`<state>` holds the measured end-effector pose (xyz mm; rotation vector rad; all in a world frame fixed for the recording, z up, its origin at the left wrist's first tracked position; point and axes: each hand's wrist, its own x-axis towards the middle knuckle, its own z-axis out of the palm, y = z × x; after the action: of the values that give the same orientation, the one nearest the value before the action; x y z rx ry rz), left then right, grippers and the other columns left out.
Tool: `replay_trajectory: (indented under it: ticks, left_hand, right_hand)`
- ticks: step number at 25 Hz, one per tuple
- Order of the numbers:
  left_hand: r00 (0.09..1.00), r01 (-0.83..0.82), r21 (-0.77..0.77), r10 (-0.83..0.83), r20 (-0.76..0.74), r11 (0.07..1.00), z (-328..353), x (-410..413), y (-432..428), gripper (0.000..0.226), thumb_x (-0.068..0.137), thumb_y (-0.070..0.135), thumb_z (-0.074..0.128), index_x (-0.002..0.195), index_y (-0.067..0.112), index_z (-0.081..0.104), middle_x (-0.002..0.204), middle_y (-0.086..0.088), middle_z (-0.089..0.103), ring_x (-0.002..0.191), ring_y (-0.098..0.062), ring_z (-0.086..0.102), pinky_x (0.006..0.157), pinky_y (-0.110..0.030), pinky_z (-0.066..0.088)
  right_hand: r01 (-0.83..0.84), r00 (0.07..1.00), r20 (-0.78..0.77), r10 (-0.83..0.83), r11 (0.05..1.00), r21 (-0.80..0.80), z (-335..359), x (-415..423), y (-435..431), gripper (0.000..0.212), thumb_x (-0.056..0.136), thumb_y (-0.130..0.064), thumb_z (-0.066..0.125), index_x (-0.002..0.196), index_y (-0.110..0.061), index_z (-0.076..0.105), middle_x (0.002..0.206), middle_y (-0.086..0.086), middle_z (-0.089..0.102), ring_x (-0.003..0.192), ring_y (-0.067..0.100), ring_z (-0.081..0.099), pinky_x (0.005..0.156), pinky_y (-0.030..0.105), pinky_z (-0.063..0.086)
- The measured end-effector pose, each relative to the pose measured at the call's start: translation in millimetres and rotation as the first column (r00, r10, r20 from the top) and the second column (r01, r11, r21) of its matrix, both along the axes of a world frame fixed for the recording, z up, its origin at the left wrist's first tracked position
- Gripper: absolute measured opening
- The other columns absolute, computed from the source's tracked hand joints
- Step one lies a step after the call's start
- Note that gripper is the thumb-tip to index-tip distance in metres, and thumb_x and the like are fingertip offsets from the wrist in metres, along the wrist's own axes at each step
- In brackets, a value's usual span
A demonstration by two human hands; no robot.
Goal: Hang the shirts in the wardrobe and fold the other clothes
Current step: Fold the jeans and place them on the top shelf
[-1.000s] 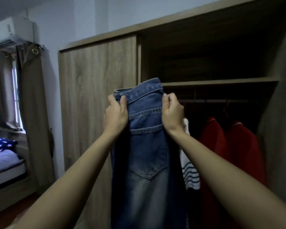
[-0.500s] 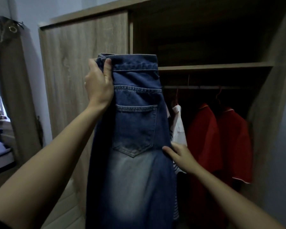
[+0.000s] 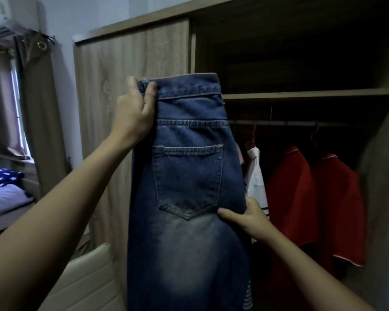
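The pair of faded blue denim jeans point(image 3: 189, 176) is nearest, held up in the air in front of the wardrobe. It looks doubled leg on leg, with one back pocket facing the camera. The left hand point(image 3: 135, 113) grips the left end of the waistband, fingers curled over its top. The right hand point(image 3: 245, 217) pinches the right edge just below the pocket, thumb on the front and fingers hidden behind the cloth. The two hands are well apart, one high and one lower.

Denim like this is probably heavy and fairly stiff for cloth, neither slippery nor fragile, and should keep a crease. The thick waistband and side seams look like the surest holds (the loose legs below will likely swing).

Below left is a cream ribbed padded chair back point(image 3: 81, 279). Behind the jeans stands the light wood-grain wardrobe point(image 3: 133, 59), open on its right side. There a white striped shirt point(image 3: 255, 176) and two red shirts point(image 3: 312, 198) hang from the rail point(image 3: 301, 123). Far left is a bed point(image 3: 5, 198).
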<state>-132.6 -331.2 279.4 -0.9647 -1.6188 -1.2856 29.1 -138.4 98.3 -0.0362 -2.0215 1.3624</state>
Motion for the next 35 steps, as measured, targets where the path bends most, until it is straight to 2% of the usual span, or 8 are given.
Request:
replay_trajectory:
  ticks: [4, 7, 9, 17, 20, 24, 29, 35]
  left_hand:
    - [0.846, 0.163, -0.082, -0.096, 0.525, 0.983, 38.8, -33.2, 8.6, 0.057, 0.094, 0.051, 0.041, 0.121, 0.001, 0.04, 0.124, -0.02, 0.057, 0.106, -0.032, 0.058, 0.08, -0.032, 0.044]
    - [0.239, 0.719, 0.473, -0.82, 0.52, 0.51, 18.9, -58.8, -3.0, 0.081, 0.088, 0.067, 0.031, 0.143, 0.008, 0.029, 0.137, -0.014, 0.051, 0.107, -0.024, 0.062, 0.082, -0.038, 0.055]
    - [0.04, 0.753, 0.532, -0.834, 0.551, 0.387, -38.6, -63.8, -3.1, 0.081, 0.084, 0.071, 0.029, 0.142, 0.015, 0.037, 0.14, -0.01, 0.049, 0.112, -0.021, 0.06, 0.093, -0.041, 0.05]
    - [0.255, 0.694, 0.272, -0.581, 0.773, 0.667, -122.1, -65.4, -13.4, 0.04, 0.064, 0.017, 0.078, 0.098, 0.0, 0.066, 0.083, -0.012, 0.073, 0.078, -0.024, 0.068, 0.061, -0.025, 0.055]
    - [0.322, 0.752, 0.205, -0.62, 0.715, 0.627, -123.2, -57.6, -19.3, 0.055, 0.054, 0.036, 0.087, 0.096, 0.006, 0.069, 0.09, -0.013, 0.073, 0.084, -0.023, 0.069, 0.066, -0.026, 0.055]
    - [0.655, 0.426, 0.086, -0.372, 0.658, 0.901, -109.7, -47.7, -15.5, 0.05, 0.085, 0.043, 0.063, 0.079, -0.006, 0.066, 0.068, -0.009, 0.059, 0.066, -0.017, 0.05, 0.059, -0.028, 0.036]
    - [0.563, 0.388, 0.441, -0.587, 0.582, 0.809, -94.6, -26.5, -15.3, 0.026, 0.09, 0.022, 0.054, 0.089, 0.0, 0.066, 0.078, -0.003, 0.071, 0.078, -0.016, 0.063, 0.067, -0.025, 0.05]
    - [0.529, 0.76, 0.089, -0.693, 0.49, 0.643, -98.3, -39.7, -34.5, 0.059, 0.065, 0.053, 0.076, 0.11, 0.019, 0.06, 0.109, -0.004, 0.067, 0.103, -0.019, 0.064, 0.086, -0.032, 0.054]
  right_hand:
    - [-0.087, 0.995, -0.052, 0.084, 0.995, -0.049, 36.6, -8.4, -13.1, 0.025, 0.073, -0.02, 0.071, 0.098, -0.016, 0.066, 0.091, -0.005, 0.075, 0.088, 0.009, 0.069, 0.071, 0.02, 0.053]
    - [-0.047, 0.994, -0.109, 0.03, 0.986, -0.161, 66.7, -22.3, -12.7, 0.033, 0.077, -0.028, 0.07, 0.107, -0.014, 0.065, 0.099, -0.001, 0.074, 0.094, 0.012, 0.069, 0.076, 0.021, 0.053]
    - [-0.059, 0.991, -0.127, 0.031, 0.973, -0.224, 75.9, -29.5, -7.3, 0.041, 0.074, -0.033, 0.071, 0.109, -0.013, 0.065, 0.1, 0.0, 0.073, 0.094, 0.012, 0.069, 0.074, 0.02, 0.052]
    - [-0.116, 0.959, 0.252, 0.129, 0.991, -0.064, 63.6, -17.5, 22.3, 0.036, 0.078, -0.007, 0.071, 0.112, -0.012, 0.062, 0.105, 0.006, 0.072, 0.098, 0.019, 0.068, 0.082, 0.031, 0.055]
    - [0.036, 0.993, 0.115, -0.032, 0.999, -0.034, 59.4, -15.7, 21.3, 0.019, 0.086, -0.019, 0.065, 0.104, -0.015, 0.066, 0.095, 0.005, 0.074, 0.092, 0.018, 0.07, 0.075, 0.03, 0.056]
    - [0.239, 0.97, -0.059, -0.237, 0.971, 0.019, 57.0, -20.1, 14.1, 0.019, 0.091, -0.024, 0.058, 0.096, -0.009, 0.067, 0.086, 0.014, 0.071, 0.082, 0.021, 0.068, 0.072, 0.037, 0.054]
    - [0.35, 0.915, -0.213, -0.342, 0.937, 0.002, 61.4, -30.9, 4.3, 0.028, 0.094, -0.031, 0.049, 0.099, -0.005, 0.06, 0.106, 0.001, 0.05, 0.086, 0.005, 0.053, 0.068, 0.009, 0.045]
    - [0.043, 0.998, -0.061, -0.033, 0.983, 0.179, 88.9, -11.7, 18.6, 0.059, 0.073, -0.027, 0.077, 0.123, -0.033, 0.046, 0.125, -0.01, 0.055, 0.115, 0.004, 0.055, 0.091, 0.025, 0.048]
